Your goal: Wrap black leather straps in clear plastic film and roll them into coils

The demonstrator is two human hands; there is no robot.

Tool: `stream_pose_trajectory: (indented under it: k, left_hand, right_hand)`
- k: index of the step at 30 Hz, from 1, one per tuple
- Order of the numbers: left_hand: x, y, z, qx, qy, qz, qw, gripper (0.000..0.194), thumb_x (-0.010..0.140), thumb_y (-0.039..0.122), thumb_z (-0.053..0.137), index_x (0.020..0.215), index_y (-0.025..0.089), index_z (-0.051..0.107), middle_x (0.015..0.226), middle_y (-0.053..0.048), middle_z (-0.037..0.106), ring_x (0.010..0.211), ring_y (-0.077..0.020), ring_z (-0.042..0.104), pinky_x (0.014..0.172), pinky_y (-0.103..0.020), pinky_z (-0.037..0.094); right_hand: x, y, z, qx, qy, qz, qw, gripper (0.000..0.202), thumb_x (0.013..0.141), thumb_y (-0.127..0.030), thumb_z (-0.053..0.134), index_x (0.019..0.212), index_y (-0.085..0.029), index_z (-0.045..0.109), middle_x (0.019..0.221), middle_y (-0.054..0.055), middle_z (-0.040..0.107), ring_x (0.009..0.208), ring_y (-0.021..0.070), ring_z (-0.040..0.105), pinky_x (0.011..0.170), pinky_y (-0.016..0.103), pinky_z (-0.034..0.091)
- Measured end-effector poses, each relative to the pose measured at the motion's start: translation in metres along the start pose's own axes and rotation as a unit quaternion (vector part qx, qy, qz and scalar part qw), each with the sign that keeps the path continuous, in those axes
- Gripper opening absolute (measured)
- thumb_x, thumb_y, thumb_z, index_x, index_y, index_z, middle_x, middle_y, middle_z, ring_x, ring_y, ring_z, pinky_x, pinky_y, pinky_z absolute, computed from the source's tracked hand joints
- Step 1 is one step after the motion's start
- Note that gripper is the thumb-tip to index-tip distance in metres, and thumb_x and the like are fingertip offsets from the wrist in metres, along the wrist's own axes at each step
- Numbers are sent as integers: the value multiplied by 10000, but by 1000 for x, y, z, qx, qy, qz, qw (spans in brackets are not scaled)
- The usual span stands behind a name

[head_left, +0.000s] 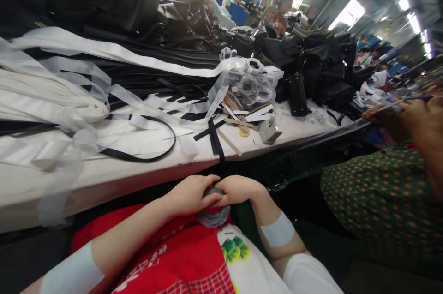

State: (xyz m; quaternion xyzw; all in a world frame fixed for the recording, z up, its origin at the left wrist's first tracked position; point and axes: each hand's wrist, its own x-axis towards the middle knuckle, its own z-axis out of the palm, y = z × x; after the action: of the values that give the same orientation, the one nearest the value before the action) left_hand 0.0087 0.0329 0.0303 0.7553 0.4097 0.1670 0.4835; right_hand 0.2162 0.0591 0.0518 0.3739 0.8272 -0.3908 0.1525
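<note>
Just in front of the table edge, over my lap, both hands meet around a greyish see-through coil [215, 216] of cord or tubing. My left hand [191, 194] has its fingers and thumb closed on the coil's upper part. From the other side, my right hand [238, 189] curls its fingers onto the same coil, touching the left fingertips. The coil's lower loops hang below the hands, against the red apron [180, 248]. More clear coils [251, 82] lie heaped on the table beyond.
White strips [44, 95], black straps [145, 158] and cardboard slips [242, 121] cover much of the white table [204, 159]. Black leather-like pieces [311, 63] are piled behind. A co-worker in a dotted green garment [377, 192] is close on the right.
</note>
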Motion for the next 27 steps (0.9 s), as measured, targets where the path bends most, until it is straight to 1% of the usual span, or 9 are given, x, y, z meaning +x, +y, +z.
stream_pose_trajectory:
  k: [3, 7, 11, 14, 17, 20, 23, 25, 27]
  left_hand:
    - [1, -2, 6, 38, 10, -6, 999, 420, 876, 448, 513, 1230, 236, 593, 1136, -79, 715, 1000, -262, 673, 874, -343, 501]
    - [2, -13, 9, -19, 161, -22, 986, 427, 907, 454, 461, 1248, 231, 587, 1169, -64, 704, 1028, -234, 658, 934, -349, 489]
    - [-2, -16, 16, -105, 301, -64, 946, 462, 939, 468, 393, 1255, 193, 590, 1030, -66, 731, 904, -205, 673, 852, -321, 519]
    - [-4, -13, 19, -161, 268, -49, 948, 456, 947, 463, 388, 1263, 200, 584, 1101, -64, 709, 912, -193, 664, 853, -306, 517]
    - [-7, -11, 17, -199, 184, -29, 962, 429, 947, 459, 385, 1203, 210, 622, 1092, -54, 708, 888, -186, 665, 839, -297, 526]
    - [-13, -13, 19, -166, 150, -22, 974, 380, 922, 446, 425, 1035, 206, 698, 1016, -54, 728, 936, -210, 660, 892, -310, 506]
    - [-21, -20, 27, -159, 129, -57, 977, 367, 899, 454, 450, 974, 219, 722, 998, -52, 743, 945, -229, 665, 902, -317, 502]
    - [-25, -27, 33, -172, 118, -97, 973, 381, 885, 474, 449, 966, 228, 729, 1013, -46, 748, 957, -241, 669, 913, -327, 501]
    - [-27, -32, 35, -182, 118, -137, 967, 408, 872, 499, 436, 957, 230, 730, 994, -39, 755, 963, -255, 672, 914, -342, 503]
  right_hand:
    - [5, -3, 5, 70, 75, -27, 994, 359, 759, -524, 679, 782, -166, 688, 725, 1, 634, 651, 137, 545, 569, 216, 351]
    - [6, 3, 10, 228, 186, -40, 955, 393, 806, -509, 646, 929, -137, 674, 767, -1, 624, 686, 138, 541, 617, 217, 398]
    - [9, 2, 15, 310, 266, -56, 911, 444, 830, -515, 624, 1017, -114, 651, 805, 21, 639, 679, 138, 533, 644, 234, 433]
    - [11, 0, 15, 317, 261, -76, 909, 427, 862, -505, 585, 1010, -111, 657, 832, 29, 654, 719, 152, 559, 688, 247, 451]
    - [13, -3, 17, 260, 204, -81, 940, 415, 832, -486, 637, 1044, -132, 673, 867, 24, 674, 775, 172, 595, 716, 248, 448]
    - [15, -9, 27, 210, 164, -85, 960, 439, 803, -477, 681, 1127, -181, 666, 927, 16, 694, 818, 176, 621, 729, 238, 439]
    - [17, -7, 33, 195, 138, -71, 968, 452, 726, -523, 739, 1015, -179, 702, 792, -6, 682, 704, 145, 603, 642, 218, 427]
    - [19, 3, 25, 203, 163, -40, 965, 427, 745, -534, 717, 969, -170, 699, 733, -12, 662, 654, 131, 587, 605, 213, 430]
    - [24, 20, 9, 180, 273, 21, 945, 340, 863, -478, 604, 989, -171, 680, 802, 13, 676, 704, 137, 604, 658, 228, 457]
